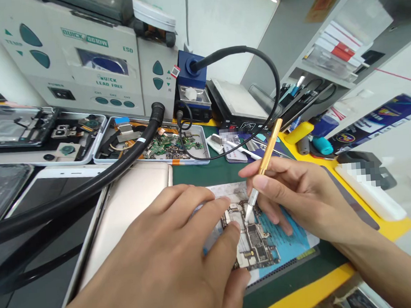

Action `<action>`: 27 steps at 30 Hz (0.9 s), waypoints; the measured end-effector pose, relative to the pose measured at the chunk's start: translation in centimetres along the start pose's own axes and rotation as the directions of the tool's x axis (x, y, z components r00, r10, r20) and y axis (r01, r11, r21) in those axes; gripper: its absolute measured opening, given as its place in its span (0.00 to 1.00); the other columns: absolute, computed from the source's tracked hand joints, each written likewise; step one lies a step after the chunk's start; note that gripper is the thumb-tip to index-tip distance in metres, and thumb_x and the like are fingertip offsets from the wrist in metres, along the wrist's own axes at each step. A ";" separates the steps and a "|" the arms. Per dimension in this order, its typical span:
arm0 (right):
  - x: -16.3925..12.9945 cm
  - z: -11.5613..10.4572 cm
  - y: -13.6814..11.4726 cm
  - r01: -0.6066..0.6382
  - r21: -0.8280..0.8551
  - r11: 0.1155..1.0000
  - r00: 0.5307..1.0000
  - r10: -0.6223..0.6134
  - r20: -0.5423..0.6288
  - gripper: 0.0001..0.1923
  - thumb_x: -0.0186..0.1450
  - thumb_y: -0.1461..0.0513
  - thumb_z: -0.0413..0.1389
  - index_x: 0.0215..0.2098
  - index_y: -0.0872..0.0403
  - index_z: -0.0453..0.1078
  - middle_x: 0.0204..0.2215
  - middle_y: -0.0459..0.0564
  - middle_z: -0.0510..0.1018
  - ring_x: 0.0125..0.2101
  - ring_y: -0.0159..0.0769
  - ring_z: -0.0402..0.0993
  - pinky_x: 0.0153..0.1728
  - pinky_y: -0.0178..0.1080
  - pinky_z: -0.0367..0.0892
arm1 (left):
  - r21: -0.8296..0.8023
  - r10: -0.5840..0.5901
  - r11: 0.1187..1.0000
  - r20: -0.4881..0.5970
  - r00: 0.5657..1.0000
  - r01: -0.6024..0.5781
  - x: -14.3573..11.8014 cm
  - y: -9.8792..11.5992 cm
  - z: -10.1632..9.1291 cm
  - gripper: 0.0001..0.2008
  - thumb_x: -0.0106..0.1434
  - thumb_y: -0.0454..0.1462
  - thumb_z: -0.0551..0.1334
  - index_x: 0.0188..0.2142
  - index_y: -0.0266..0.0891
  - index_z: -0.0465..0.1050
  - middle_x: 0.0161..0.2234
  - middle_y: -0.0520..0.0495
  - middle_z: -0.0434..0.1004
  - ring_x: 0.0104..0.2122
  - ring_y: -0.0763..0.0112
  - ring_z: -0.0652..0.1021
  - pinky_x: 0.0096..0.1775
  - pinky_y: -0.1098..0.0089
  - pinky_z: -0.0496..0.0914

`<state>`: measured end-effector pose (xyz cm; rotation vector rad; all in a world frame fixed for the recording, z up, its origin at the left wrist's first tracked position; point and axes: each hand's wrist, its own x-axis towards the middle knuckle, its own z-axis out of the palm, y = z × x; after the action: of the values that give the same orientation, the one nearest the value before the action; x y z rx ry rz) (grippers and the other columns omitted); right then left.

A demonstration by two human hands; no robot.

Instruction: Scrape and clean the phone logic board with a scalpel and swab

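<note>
The left hand (pixel 171 256) lies flat on a circuit board (pixel 253 242), fingers spread, pinning it to a pale mat (pixel 287 242) on the green worktop (pixel 207 173). The right hand (pixel 294 194) pinches a gold-handled tool (pixel 263 168) like a pen, its tip touching the board just beside the left fingertips. A slip could scratch components or jab a finger, I judge, since tip and fingers crowd together. A thick black hose (pixel 97 181) crosses a gold phone shell (pixel 131 207) nearby; parts trays (pixel 151 146) sit behind.

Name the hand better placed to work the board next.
Right hand: it grips the gold tool, tip on the board. The left hand lies flat, steadying the board.
</note>
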<state>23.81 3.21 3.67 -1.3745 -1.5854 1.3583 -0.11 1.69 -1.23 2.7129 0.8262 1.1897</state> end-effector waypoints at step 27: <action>0.4 0.2 -0.8 -0.042 -0.042 0.998 0.999 0.043 0.026 0.17 0.73 0.51 0.63 0.48 0.56 0.74 0.16 0.41 0.74 0.10 0.25 0.62 0.10 0.26 0.59 | -0.026 -0.025 0.999 0.027 0.999 0.025 0.1 0.0 -0.3 0.11 0.72 0.40 0.59 0.39 0.39 0.78 0.41 0.44 0.82 0.44 0.54 0.78 0.46 0.53 0.75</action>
<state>23.24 3.61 4.28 -1.4278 -1.6186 1.3820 -0.21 1.67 -0.97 2.6839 0.8329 1.1480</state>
